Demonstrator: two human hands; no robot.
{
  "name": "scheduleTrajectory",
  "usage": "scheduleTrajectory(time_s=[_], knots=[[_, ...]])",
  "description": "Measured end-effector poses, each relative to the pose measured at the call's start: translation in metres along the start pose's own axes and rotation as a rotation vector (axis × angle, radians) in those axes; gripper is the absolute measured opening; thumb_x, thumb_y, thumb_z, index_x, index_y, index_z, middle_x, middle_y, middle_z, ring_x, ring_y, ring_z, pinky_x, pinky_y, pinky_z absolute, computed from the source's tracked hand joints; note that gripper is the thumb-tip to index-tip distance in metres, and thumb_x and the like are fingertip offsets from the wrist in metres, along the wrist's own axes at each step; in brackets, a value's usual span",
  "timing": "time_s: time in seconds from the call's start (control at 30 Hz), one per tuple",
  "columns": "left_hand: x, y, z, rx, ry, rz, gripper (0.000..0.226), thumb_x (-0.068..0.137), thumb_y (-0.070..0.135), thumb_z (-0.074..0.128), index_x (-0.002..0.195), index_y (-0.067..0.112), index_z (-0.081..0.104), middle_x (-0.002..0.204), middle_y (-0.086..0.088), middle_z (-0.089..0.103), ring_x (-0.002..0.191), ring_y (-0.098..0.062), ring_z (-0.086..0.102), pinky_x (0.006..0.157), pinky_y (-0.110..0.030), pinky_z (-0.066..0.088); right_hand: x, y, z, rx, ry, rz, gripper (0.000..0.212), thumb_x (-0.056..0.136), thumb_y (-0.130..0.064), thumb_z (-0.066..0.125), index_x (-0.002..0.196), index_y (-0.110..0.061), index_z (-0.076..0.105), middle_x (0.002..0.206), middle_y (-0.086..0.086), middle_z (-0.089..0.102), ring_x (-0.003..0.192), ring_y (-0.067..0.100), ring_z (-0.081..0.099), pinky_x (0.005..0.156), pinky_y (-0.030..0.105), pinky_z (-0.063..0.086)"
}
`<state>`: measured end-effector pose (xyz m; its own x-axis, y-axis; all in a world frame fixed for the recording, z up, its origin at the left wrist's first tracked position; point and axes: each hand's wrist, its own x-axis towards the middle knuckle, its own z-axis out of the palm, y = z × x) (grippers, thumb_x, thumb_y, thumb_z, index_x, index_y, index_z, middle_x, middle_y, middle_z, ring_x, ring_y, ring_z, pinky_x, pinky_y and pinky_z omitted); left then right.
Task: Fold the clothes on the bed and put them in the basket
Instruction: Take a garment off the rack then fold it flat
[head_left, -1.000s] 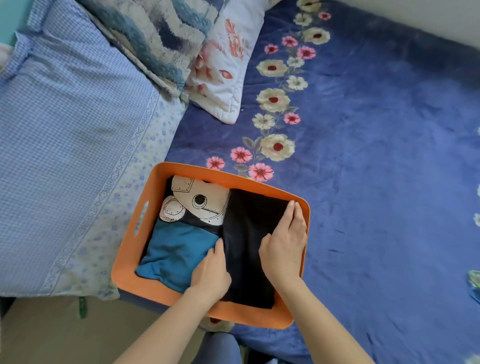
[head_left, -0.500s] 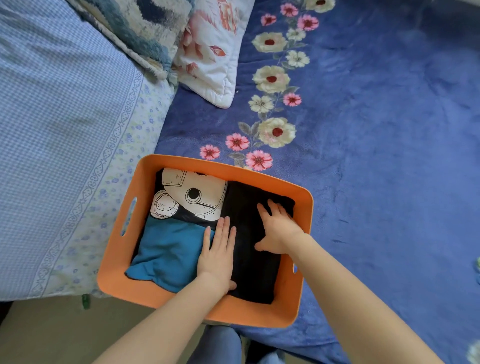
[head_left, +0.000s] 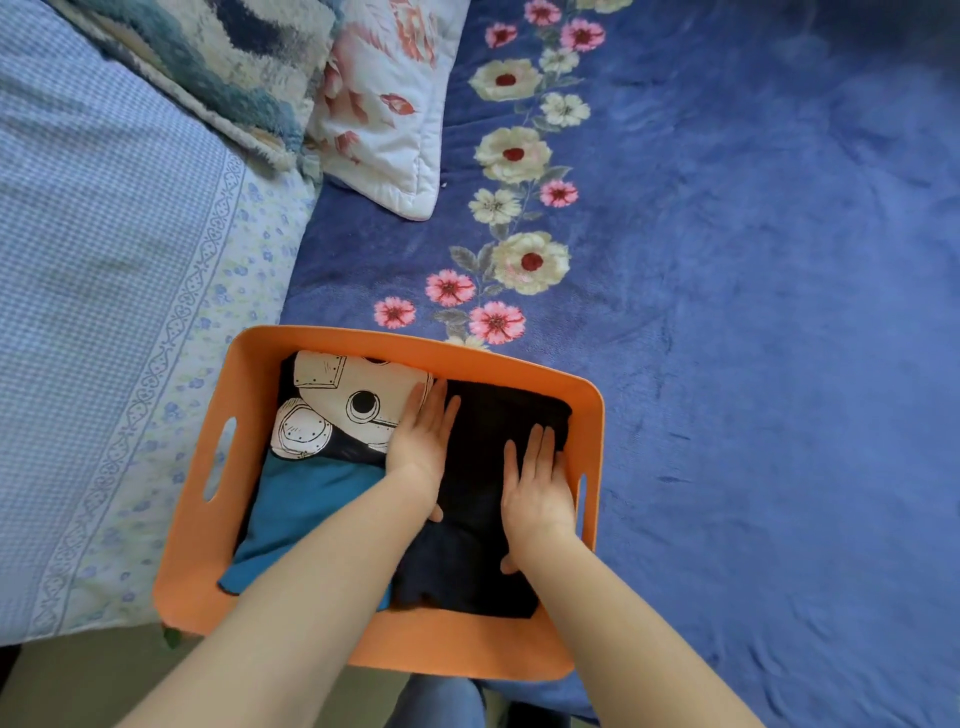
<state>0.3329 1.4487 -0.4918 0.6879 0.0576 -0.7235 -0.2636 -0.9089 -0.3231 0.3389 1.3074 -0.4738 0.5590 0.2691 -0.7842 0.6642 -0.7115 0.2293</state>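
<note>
— Hands?
— Flat and unclenched, fingers straight: left hand, right hand, pressing the folded black garment.
— Clothes?
— Inside the orange basket, near edge of the bed; black garment right, printed shirt and teal garment left.

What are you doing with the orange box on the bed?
A person is packing away folded clothes. Both hands lie flat in the orange plastic basket, pressing down a folded black garment: the left hand along its left edge, the right hand on its right side. Next to it sit a folded teal cloth and a black shirt with a white cartoon print. The basket stands on the blue flowered blanket.
</note>
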Motion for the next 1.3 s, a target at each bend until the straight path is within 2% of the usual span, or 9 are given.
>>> scheduleTrajectory(time_s=[0.07,0.13,0.33,0.47,0.67,0.83,1.0,1.1,1.3], knots=[[-0.004,0.0,0.002,-0.012,0.04,-0.016,0.14,0.067,0.082,0.057,0.147,-0.003,-0.02,0.159,-0.023,-0.011,0.147,-0.036,-0.017,0.115,-0.052,-0.012,-0.006,0.005,-0.003,-0.013,0.034,-0.016,0.122,0.08,-0.055,0.069,0.151,0.0,-0.014,0.154,0.038,-0.012,0.145,0.05,-0.006,0.12,0.053,0.007],[-0.02,-0.001,0.007,-0.043,0.064,-0.044,0.132,0.072,0.079,0.056,0.15,0.0,-0.015,0.159,-0.024,-0.012,0.148,-0.033,-0.016,0.116,-0.05,-0.012,-0.018,0.012,-0.006,0.004,0.096,-0.066,0.111,0.085,-0.048,0.066,0.152,0.0,-0.008,0.157,0.033,-0.002,0.147,0.046,-0.002,0.12,0.052,0.004],[-0.095,0.025,0.001,-0.15,0.078,-0.186,0.097,0.093,0.059,0.042,0.153,0.003,-0.01,0.16,-0.02,-0.016,0.147,-0.03,-0.019,0.116,-0.051,-0.012,-0.098,0.053,0.005,0.088,0.437,-0.219,0.086,0.095,-0.038,0.051,0.154,0.0,0.0,0.162,0.019,0.004,0.15,0.034,-0.004,0.119,0.05,-0.004],[-0.137,0.065,-0.049,-0.229,0.195,-0.191,0.081,0.099,0.045,0.038,0.154,0.004,-0.005,0.16,-0.02,-0.012,0.148,-0.032,-0.015,0.117,-0.051,-0.008,-0.16,0.097,0.038,0.243,0.442,-0.159,0.082,0.098,-0.047,0.044,0.155,-0.006,0.002,0.163,0.012,0.004,0.151,0.028,-0.004,0.12,0.044,-0.005],[-0.198,0.188,-0.147,-0.303,0.376,-0.026,0.07,0.098,0.038,0.041,0.154,0.009,0.01,0.161,-0.018,-0.007,0.149,-0.033,-0.009,0.118,-0.052,-0.004,-0.276,0.183,0.135,0.387,0.421,0.047,0.083,0.096,-0.05,0.046,0.156,-0.011,0.005,0.163,0.007,0.008,0.151,0.024,0.0,0.121,0.04,0.002],[-0.256,0.346,-0.235,-0.297,0.485,0.211,0.059,0.096,0.039,0.045,0.145,0.009,0.028,0.161,-0.017,-0.002,0.149,-0.033,-0.005,0.117,-0.054,-0.002,-0.397,0.274,0.251,0.513,0.43,0.311,0.081,0.095,-0.048,0.05,0.155,-0.011,0.011,0.161,0.007,0.015,0.15,0.026,0.006,0.121,0.04,0.01],[-0.313,0.491,-0.318,-0.222,0.595,0.481,0.061,0.096,0.039,0.046,0.146,0.01,0.027,0.161,-0.017,-0.009,0.149,-0.032,-0.009,0.117,-0.054,0.001,-0.498,0.35,0.357,0.644,0.422,0.589,0.077,0.094,-0.047,0.05,0.153,-0.009,0.018,0.158,0.009,0.023,0.148,0.026,0.015,0.12,0.041,0.015],[-0.341,0.559,-0.371,-0.175,0.671,0.611,0.064,0.096,0.04,0.048,0.148,0.011,0.026,0.161,-0.016,-0.011,0.149,-0.032,-0.01,0.117,-0.053,0.001,-0.55,0.391,0.404,0.688,0.394,0.726,0.078,0.096,-0.049,0.047,0.155,-0.011,0.013,0.159,0.008,0.021,0.149,0.026,0.012,0.12,0.042,0.014],[-0.375,0.683,-0.475,-0.077,0.867,0.819,0.06,0.093,0.036,0.05,0.146,0.014,0.032,0.162,-0.015,-0.009,0.15,-0.03,-0.006,0.118,-0.053,0.005,-0.633,0.497,0.473,0.737,0.453,0.974,0.073,0.092,-0.049,0.052,0.149,-0.012,0.025,0.153,0.007,0.032,0.143,0.027,0.024,0.115,0.045,0.021]])
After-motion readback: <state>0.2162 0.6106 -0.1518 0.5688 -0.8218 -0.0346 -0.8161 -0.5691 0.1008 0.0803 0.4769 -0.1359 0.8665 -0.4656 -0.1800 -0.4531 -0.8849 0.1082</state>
